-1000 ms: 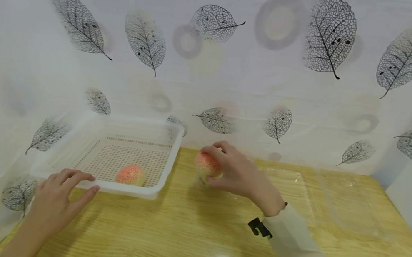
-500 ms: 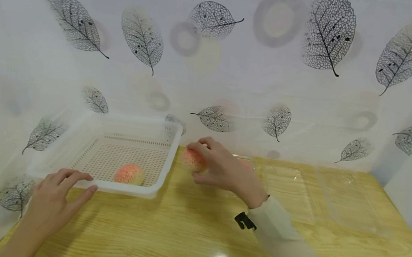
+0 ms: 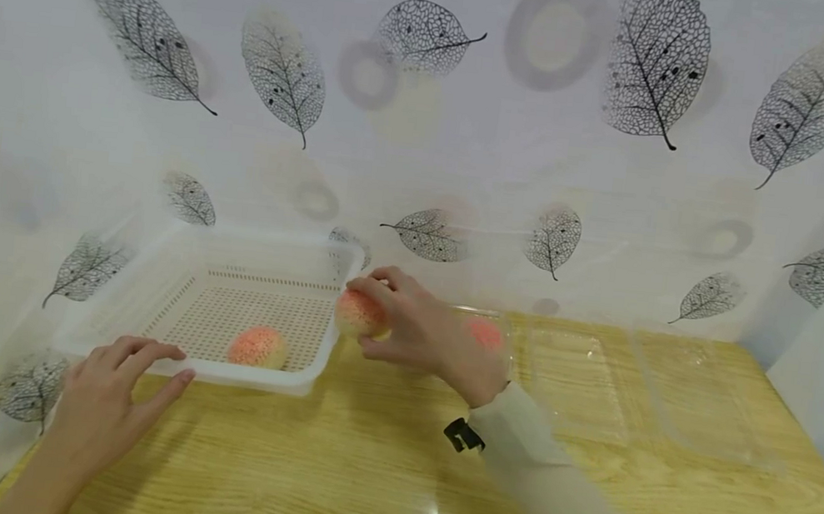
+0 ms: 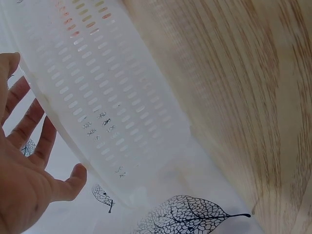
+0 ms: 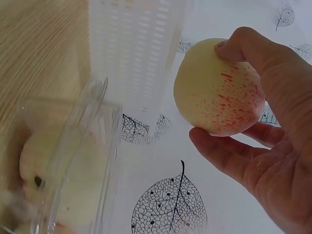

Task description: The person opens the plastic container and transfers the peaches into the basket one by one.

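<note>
My right hand [image 3: 423, 325] grips a peach [image 3: 361, 312], yellow with red speckles, held up beside the right rim of a white plastic basket [image 3: 241, 375]. In the right wrist view the thumb and fingers wrap that peach [image 5: 217, 90]. Another peach [image 3: 259, 347] lies in the basket near its front wall. My left hand [image 3: 113, 406] rests at the basket's front left rim with its fingers extended; the left wrist view shows its fingers [image 4: 44, 141] along the slotted wall [image 4: 97, 92]. Behind the right hand stands a clear plastic box [image 5: 73, 165] with peaches inside, partly hidden in the head view.
Two more clear plastic containers lie on the wooden table [image 3: 359, 469] to the right: one tray [image 3: 575, 383] and another tray [image 3: 702, 396]. A curtain [image 3: 484, 147] printed with leaves hangs behind the table and down both sides.
My right hand has carried the peach leftward from the clear box to the basket's right rim. Peaches in the clear box have come into view. The left hand stays at the rim.
</note>
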Demonstrator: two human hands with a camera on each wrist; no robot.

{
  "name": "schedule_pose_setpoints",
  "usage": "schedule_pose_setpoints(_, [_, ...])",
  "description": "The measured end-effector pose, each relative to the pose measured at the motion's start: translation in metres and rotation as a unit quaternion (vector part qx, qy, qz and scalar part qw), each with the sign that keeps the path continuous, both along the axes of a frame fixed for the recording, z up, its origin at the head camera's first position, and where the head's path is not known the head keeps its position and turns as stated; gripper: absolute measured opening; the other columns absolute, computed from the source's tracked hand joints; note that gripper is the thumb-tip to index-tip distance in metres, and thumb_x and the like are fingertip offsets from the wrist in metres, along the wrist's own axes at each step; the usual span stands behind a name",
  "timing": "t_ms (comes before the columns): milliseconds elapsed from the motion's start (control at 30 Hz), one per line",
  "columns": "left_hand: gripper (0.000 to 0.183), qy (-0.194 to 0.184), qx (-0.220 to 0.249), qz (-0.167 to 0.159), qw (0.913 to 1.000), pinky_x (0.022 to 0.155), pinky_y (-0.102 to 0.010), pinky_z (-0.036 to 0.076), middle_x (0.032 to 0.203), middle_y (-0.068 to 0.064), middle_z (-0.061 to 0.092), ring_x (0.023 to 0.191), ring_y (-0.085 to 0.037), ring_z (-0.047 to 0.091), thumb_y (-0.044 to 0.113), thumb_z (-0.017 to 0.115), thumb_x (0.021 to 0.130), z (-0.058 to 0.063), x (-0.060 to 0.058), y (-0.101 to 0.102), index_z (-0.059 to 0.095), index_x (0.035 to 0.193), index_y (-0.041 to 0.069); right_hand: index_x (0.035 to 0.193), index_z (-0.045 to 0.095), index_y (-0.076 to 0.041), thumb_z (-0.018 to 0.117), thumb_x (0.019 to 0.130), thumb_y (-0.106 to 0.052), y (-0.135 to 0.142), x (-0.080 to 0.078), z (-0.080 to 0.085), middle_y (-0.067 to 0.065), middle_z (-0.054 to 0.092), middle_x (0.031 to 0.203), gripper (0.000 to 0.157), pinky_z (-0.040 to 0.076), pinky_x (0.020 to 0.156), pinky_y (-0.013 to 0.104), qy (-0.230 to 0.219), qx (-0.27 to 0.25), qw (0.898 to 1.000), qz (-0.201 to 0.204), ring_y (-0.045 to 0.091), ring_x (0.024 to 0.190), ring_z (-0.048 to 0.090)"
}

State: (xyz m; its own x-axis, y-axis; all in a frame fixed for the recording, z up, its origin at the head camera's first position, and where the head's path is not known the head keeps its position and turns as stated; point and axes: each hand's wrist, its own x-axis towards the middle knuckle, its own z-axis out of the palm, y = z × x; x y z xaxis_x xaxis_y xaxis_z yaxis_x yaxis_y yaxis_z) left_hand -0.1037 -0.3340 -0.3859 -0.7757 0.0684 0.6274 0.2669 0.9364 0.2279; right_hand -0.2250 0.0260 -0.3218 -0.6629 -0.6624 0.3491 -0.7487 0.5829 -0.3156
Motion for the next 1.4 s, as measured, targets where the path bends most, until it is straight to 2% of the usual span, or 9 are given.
schedule_pose_setpoints(233, [0.026, 0.003, -0.006, 0.002, 1.0000, 0.079, -0.069, 0.037, 0.106, -0.015, 0.067, 0.095, -0.046, 0.060, 0.023, 0.084, 0.082, 0.001, -0.001, 0.000, 0.073, 0.104, 0.015, 0.145, 0.054, -0.026, 0.078, 0.087, -0.029, -0.011, 0.000, 0.000, 0.003, 0.054, 0.139, 0.063, 0.056, 0.082, 0.028, -0.007, 0.002, 1.000, 0.013, 0.016, 0.107, 0.059])
schedule_pose_setpoints(433, [0.027, 0.008, -0.004, -0.001, 1.0000, 0.081, -0.069, 0.037, 0.106, -0.015, 0.067, 0.096, -0.046, 0.059, 0.022, 0.085, 0.081, 0.000, -0.001, -0.003, 0.073, 0.104, 0.015, 0.143, 0.056, -0.021, 0.079, 0.085, -0.026, -0.023, -0.004, 0.006, 0.009, 0.055, 0.139, 0.063, 0.056, 0.090, 0.032, -0.012, -0.005, 0.999, 0.048, 0.020, 0.112, 0.060])
schedule_pose_setpoints(567, [0.027, 0.004, -0.001, -0.001, 1.0000, 0.082, -0.069, 0.036, 0.106, -0.015, 0.066, 0.098, -0.046, 0.059, 0.023, 0.084, 0.081, -0.001, -0.001, -0.003, 0.073, 0.104, 0.015, 0.143, 0.056, -0.017, 0.080, 0.085, -0.025, -0.032, -0.007, 0.011, 0.012, 0.056, 0.138, 0.063, 0.056, 0.093, 0.034, -0.014, 0.010, 0.997, 0.068, 0.023, 0.113, 0.060])
schedule_pose_setpoints(800, [0.027, 0.005, 0.000, 0.002, 1.0000, 0.082, -0.069, 0.036, 0.106, -0.014, 0.066, 0.097, -0.046, 0.059, 0.022, 0.085, 0.080, -0.002, -0.001, -0.003, 0.073, 0.103, 0.015, 0.144, 0.056, -0.018, 0.078, 0.084, -0.022, -0.050, -0.010, 0.017, 0.012, 0.055, 0.138, 0.064, 0.055, 0.093, 0.034, -0.023, 0.037, 0.995, 0.092, 0.021, 0.111, 0.061])
schedule_pose_setpoints(1100, [0.026, 0.001, 0.002, 0.004, 1.0000, 0.082, -0.069, 0.035, 0.107, -0.015, 0.066, 0.098, -0.047, 0.059, 0.023, 0.084, 0.081, -0.001, -0.002, -0.002, 0.073, 0.103, 0.016, 0.147, 0.053, -0.019, 0.074, 0.085, -0.017, -0.070, -0.014, 0.021, 0.007, 0.055, 0.139, 0.066, 0.050, 0.086, 0.025, -0.042, 0.093, 0.987, 0.121, 0.015, 0.108, 0.057])
schedule_pose_setpoints(1400, [0.027, 0.008, 0.004, 0.003, 1.0000, 0.081, -0.068, 0.035, 0.106, -0.014, 0.067, 0.097, -0.046, 0.059, 0.022, 0.086, 0.079, -0.003, -0.002, -0.003, 0.073, 0.102, 0.016, 0.145, 0.053, -0.022, 0.078, 0.087, -0.023, -0.090, -0.018, 0.025, 0.005, 0.057, 0.134, 0.064, 0.050, 0.085, 0.023, -0.018, 0.183, 0.972, 0.145, 0.013, 0.102, 0.057])
